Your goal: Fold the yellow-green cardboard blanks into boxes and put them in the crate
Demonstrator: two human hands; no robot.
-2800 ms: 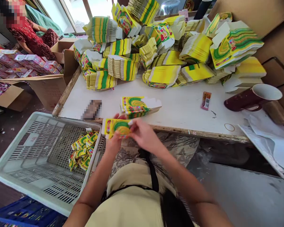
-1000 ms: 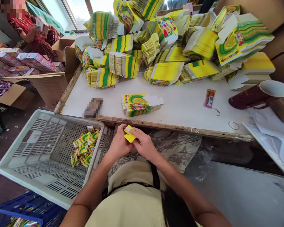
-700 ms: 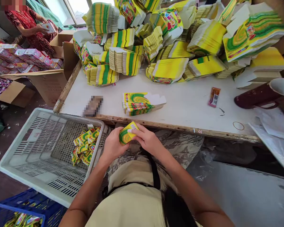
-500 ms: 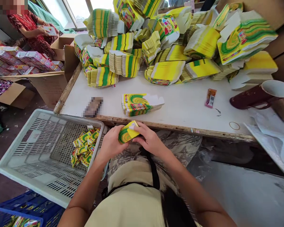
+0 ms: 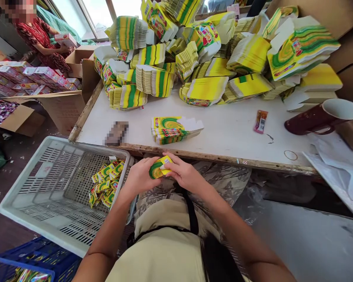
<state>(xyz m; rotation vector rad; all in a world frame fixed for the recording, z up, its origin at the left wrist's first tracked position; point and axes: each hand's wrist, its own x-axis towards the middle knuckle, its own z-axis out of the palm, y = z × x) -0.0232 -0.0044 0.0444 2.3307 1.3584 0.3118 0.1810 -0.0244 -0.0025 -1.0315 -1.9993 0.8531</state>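
Carton (image 5: 159,168) between left hand (image 5: 139,176) and right hand (image 5: 184,173)

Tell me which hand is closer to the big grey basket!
Left. The left hand is beside the basket; the right hand is farther, beyond the yellow box.

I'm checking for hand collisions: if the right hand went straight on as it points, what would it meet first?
The right hand would first meet the small box it pinches, then probably the left hand beyond; depth is unclear.
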